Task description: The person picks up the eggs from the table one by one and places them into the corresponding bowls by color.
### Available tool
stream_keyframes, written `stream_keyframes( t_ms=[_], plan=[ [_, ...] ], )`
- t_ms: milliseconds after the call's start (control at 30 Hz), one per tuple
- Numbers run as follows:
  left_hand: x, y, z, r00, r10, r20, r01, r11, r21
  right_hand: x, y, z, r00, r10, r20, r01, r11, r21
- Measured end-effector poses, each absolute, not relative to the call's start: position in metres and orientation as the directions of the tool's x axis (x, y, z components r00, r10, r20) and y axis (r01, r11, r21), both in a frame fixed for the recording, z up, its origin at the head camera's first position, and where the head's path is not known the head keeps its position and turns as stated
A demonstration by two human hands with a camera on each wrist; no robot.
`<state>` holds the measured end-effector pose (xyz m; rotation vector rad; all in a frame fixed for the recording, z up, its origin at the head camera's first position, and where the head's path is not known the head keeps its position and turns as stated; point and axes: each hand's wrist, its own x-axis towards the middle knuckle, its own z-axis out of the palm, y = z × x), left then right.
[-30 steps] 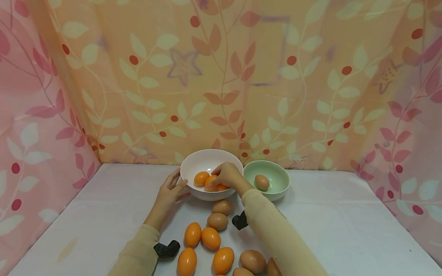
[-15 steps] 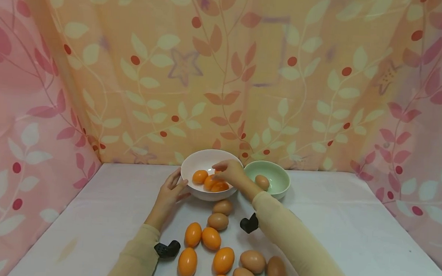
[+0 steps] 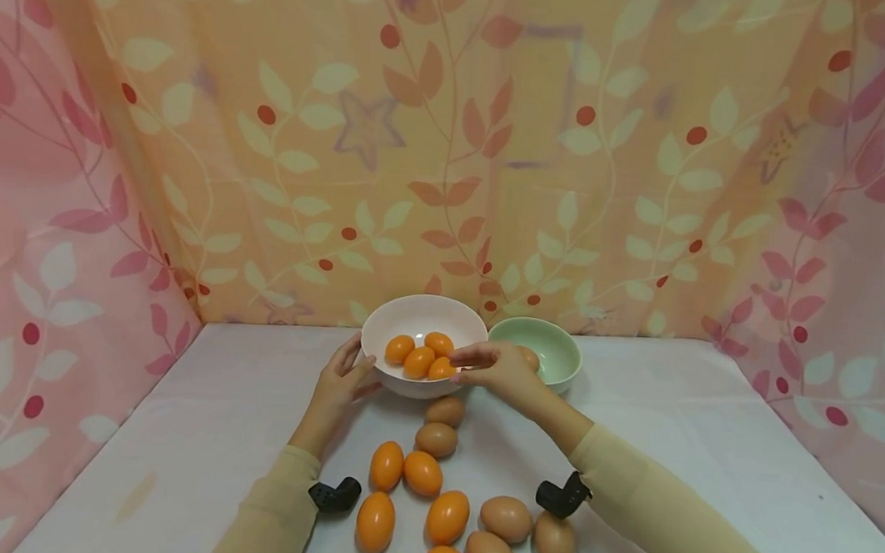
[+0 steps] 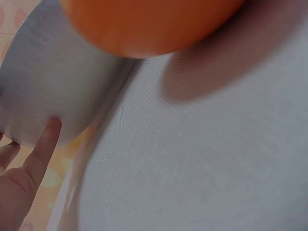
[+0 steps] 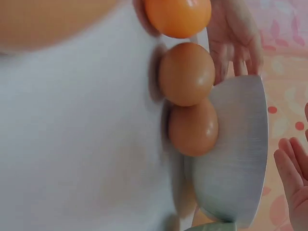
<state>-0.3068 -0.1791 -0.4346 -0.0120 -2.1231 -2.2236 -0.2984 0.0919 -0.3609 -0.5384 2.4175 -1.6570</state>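
The white bowl (image 3: 425, 313) stood upright near the far edge of the table (image 3: 688, 456), with four orange eggs (image 3: 419, 362) lying together inside it. The left hand (image 3: 339, 385) was at the bowl's eight o'clock, its fingers spread and laid against the outer wall; the left wrist view showed a fingertip (image 4: 56, 124) in contact there. The right hand (image 3: 503, 376) hung at four o'clock, fingers straight, thumb parted from them by a moderate gap. In the head view its fingertips overlapped the bowl's rim; in the right wrist view the hand showed apart from that rim. The green bowl (image 3: 562, 358) stood just beside the white one, at three o'clock, and contained a brown egg (image 3: 532, 358) partly hidden by the right hand. On the table, two brown eggs (image 3: 436, 440) lay in line at six o'clock, nearest the bowl. Farther out toward six lay five loose orange eggs (image 3: 423, 473), one cut off by the lower edge of view, and at five o'clock a cluster of three brown ones (image 3: 506, 519). A black device (image 3: 336, 495) was worn at each wrist. A floral curtain (image 3: 306, 161) hung at twelve o'clock.
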Motion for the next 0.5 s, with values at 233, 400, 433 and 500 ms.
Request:
stream_keyframes(
  t_ms=[233, 400, 433, 500],
  plan=[
    [-0.307, -0.180, -0.435, -0.997, -0.055, 0.049, 0.051, -0.049, 0.997, -0.283, 0.107, -0.366, -0.898, -0.431, 0.085, -0.206, 0.242, -0.948],
    [-0.307, -0.179, -0.435, -0.998, -0.046, 0.049, 0.051, -0.052, 0.997, -0.282, 0.114, -0.368, -0.896, -0.440, 0.058, -0.181, 0.243, -0.953],
    [-0.307, -0.179, -0.436, -0.998, -0.045, 0.048, 0.051, -0.051, 0.997, -0.282, 0.115, -0.367, -0.896, -0.439, 0.063, -0.189, 0.250, -0.950],
    [-0.307, -0.179, -0.436, -0.998, -0.043, 0.051, 0.053, -0.048, 0.997, -0.284, 0.117, -0.366, -0.898, -0.434, 0.075, -0.207, 0.265, -0.942]
  ],
)
